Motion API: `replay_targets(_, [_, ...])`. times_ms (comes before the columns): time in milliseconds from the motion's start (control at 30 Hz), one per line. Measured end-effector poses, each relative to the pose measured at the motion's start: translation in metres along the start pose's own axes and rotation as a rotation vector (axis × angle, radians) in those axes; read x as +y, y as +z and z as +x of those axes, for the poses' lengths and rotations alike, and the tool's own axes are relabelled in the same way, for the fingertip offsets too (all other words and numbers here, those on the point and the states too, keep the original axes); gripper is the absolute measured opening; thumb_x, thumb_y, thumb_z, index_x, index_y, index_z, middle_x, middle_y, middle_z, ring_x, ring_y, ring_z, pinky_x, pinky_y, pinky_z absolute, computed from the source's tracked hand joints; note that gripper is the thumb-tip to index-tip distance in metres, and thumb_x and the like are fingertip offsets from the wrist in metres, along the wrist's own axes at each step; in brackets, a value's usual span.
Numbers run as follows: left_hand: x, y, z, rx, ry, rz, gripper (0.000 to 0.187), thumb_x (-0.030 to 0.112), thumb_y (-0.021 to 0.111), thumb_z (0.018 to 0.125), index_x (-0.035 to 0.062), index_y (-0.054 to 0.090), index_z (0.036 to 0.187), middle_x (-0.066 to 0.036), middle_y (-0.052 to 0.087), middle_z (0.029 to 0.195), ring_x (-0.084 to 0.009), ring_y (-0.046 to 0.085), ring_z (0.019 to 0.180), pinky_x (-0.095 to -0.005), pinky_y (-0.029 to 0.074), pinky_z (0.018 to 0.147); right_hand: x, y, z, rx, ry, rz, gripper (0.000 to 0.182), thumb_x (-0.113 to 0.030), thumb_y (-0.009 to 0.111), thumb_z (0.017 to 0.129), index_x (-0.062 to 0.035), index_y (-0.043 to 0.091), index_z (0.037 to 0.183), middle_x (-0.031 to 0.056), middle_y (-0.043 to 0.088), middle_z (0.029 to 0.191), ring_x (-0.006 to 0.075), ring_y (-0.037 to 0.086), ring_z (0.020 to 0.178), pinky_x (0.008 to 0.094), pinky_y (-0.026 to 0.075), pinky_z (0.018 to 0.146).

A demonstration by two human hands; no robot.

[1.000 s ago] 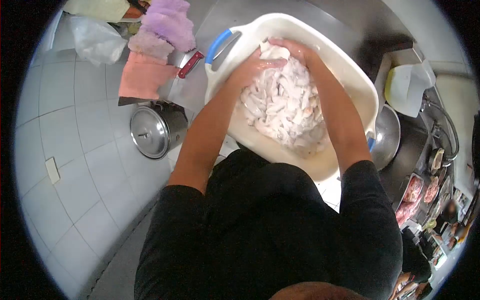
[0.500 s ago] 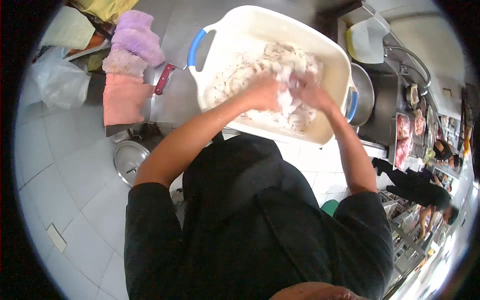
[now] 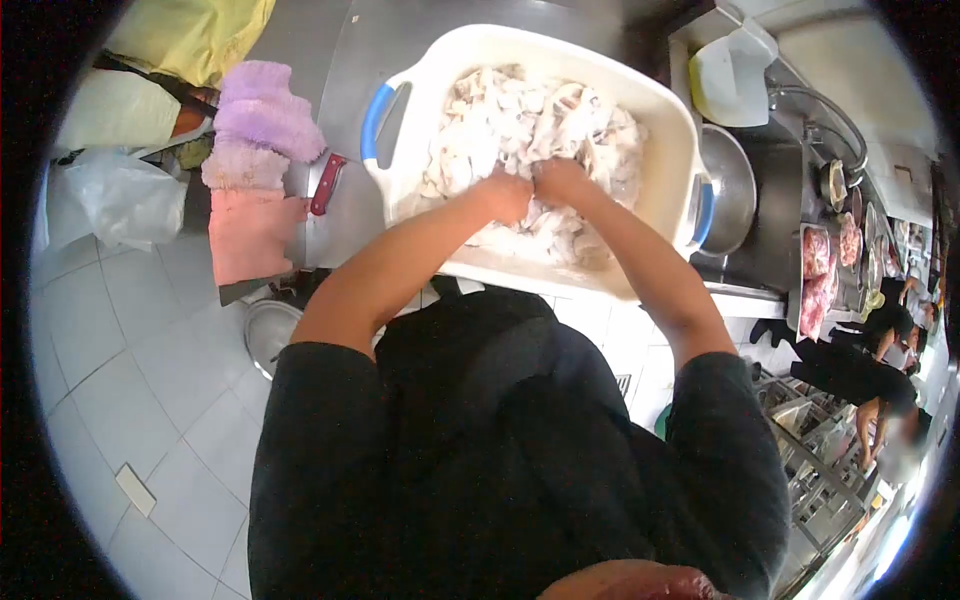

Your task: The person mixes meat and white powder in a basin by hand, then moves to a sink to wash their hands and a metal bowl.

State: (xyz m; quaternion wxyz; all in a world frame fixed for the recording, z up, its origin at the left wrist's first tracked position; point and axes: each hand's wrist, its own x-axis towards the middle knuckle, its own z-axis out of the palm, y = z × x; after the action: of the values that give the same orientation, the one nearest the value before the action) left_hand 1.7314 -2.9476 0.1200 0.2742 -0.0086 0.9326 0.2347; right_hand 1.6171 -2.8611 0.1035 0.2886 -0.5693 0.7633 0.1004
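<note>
A big white tub (image 3: 665, 160) with blue handles stands in front of me, holding a heap of wet, whitish raw pieces (image 3: 550, 110) with darker edges. Their exact kind is not clear. Low in the heap, my left hand (image 3: 508, 197) is closed, its fingers curled into the pieces. Right beside it, my right hand (image 3: 561, 182) is closed on the pieces too, knuckles up. The fingertips of both hands are buried. My forearms cross the tub's near rim.
Left of the tub lie a red-handled knife (image 3: 328, 184), a purple towel (image 3: 265, 110) and a salmon cloth (image 3: 250, 235). To the right are a metal bowl (image 3: 730, 190), a faucet (image 3: 835, 115) and a tray of red meat (image 3: 817, 290). Other people (image 3: 860, 375) stand farther off.
The hands, blurred and raised over the pieces before, are now pressed down in the heap, close together. The pieces have spread toward the tub's far side.
</note>
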Motion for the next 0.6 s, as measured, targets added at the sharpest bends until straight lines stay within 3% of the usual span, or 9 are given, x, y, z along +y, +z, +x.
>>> replay_targets(33, [0.002, -0.004, -0.001, -0.079, -0.023, -0.009, 0.032, 0.007, 0.051, 0.071, -0.0049, 0.062, 0.098, -0.022, 0.064, 0.097, -0.0339, 0.061, 0.097, -0.0551, 0.034, 0.094, -0.001, -0.004, -0.007, -0.022, 0.071, 0.086, 0.023, -0.016, 0.061, 0.072, -0.0040, 0.065, 0.091, 0.0159, 0.066, 0.087, 0.0332, 0.063, 0.085, 0.0442, 0.050, 0.072])
replay_targets(67, [0.009, -0.013, -0.016, 0.020, 0.019, 0.070, 0.030, 0.005, 0.051, 0.071, -0.0036, 0.063, 0.097, -0.022, 0.064, 0.097, -0.0343, 0.061, 0.095, -0.0509, 0.039, 0.091, -0.007, -0.017, -0.022, 0.041, 0.073, 0.167, 0.026, -0.015, 0.061, 0.072, -0.0041, 0.064, 0.095, 0.0176, 0.064, 0.094, 0.0332, 0.061, 0.091, 0.0421, 0.049, 0.079])
replay_targets(133, [0.006, -0.034, -0.037, 0.041, 0.096, -0.132, 0.031, 0.005, 0.051, 0.072, -0.0009, 0.063, 0.100, -0.021, 0.064, 0.098, -0.0350, 0.061, 0.093, -0.0442, 0.044, 0.086, -0.006, -0.044, -0.066, 0.190, -0.122, 0.418, 0.032, -0.017, 0.061, 0.072, -0.0052, 0.064, 0.101, 0.0179, 0.062, 0.104, 0.0318, 0.057, 0.101, 0.0384, 0.044, 0.088])
replay_targets(200, [0.001, -0.067, -0.059, 0.167, -0.039, -0.414, 0.031, 0.010, 0.055, 0.076, 0.0019, 0.063, 0.105, -0.021, 0.063, 0.099, -0.0352, 0.061, 0.091, -0.0380, 0.048, 0.082, 0.019, -0.064, -0.090, 0.108, -0.159, 0.411, 0.040, -0.021, 0.062, 0.073, -0.0061, 0.061, 0.109, 0.0165, 0.057, 0.115, 0.0303, 0.052, 0.110, 0.0375, 0.040, 0.094])
replay_targets(267, [-0.014, -0.086, -0.054, 0.403, -0.269, -0.446, 0.036, 0.020, 0.059, 0.080, 0.0027, 0.060, 0.112, -0.021, 0.058, 0.112, -0.0340, 0.057, 0.099, -0.0396, 0.044, 0.087, 0.050, -0.077, -0.108, 0.222, -0.107, 0.445, 0.042, -0.025, 0.058, 0.078, -0.0057, 0.059, 0.114, 0.0146, 0.059, 0.114, 0.0275, 0.055, 0.108, 0.0344, 0.041, 0.093])
replay_targets(333, [-0.047, -0.075, -0.025, 0.848, -0.384, -0.243, 0.058, 0.046, 0.058, 0.083, 0.0018, 0.055, 0.121, -0.022, 0.054, 0.121, -0.0311, 0.053, 0.111, -0.0390, 0.042, 0.093, 0.093, -0.062, -0.088, 0.447, 0.084, 0.567, 0.040, -0.028, 0.056, 0.081, -0.0071, 0.060, 0.114, 0.0134, 0.061, 0.112, 0.0257, 0.056, 0.105, 0.0339, 0.042, 0.092])
replay_targets(400, [-0.082, -0.078, 0.015, 0.752, -0.332, -0.784, 0.067, 0.052, 0.057, 0.083, 0.0031, 0.048, 0.128, -0.018, 0.049, 0.129, -0.0282, 0.048, 0.117, -0.0362, 0.039, 0.097, 0.116, -0.056, -0.069, 0.599, 0.418, 0.778, 0.039, -0.031, 0.055, 0.081, -0.0102, 0.060, 0.114, 0.0120, 0.062, 0.109, 0.0249, 0.057, 0.102, 0.0346, 0.043, 0.091])
replay_targets(500, [-0.089, -0.070, 0.025, 0.530, -0.177, -1.407, 0.073, 0.056, 0.055, 0.083, 0.0033, 0.044, 0.132, -0.013, 0.046, 0.134, -0.0234, 0.044, 0.121, -0.0326, 0.034, 0.101, 0.128, -0.041, -0.012, 0.273, 0.552, 1.949, 0.041, -0.035, 0.056, 0.080, -0.0123, 0.060, 0.114, 0.0102, 0.062, 0.109, 0.0249, 0.059, 0.097, 0.0367, 0.045, 0.087])
replay_targets(600, [-0.076, -0.081, 0.026, 0.414, -0.138, -1.638, 0.070, 0.054, 0.055, 0.084, 0.0033, 0.046, 0.132, -0.010, 0.046, 0.134, -0.0192, 0.043, 0.122, -0.0311, 0.033, 0.102, 0.121, -0.028, 0.009, 0.125, 0.400, 2.116, 0.042, -0.034, 0.056, 0.080, -0.0074, 0.060, 0.112, 0.0092, 0.063, 0.106, 0.0250, 0.059, 0.095, 0.0371, 0.046, 0.086])
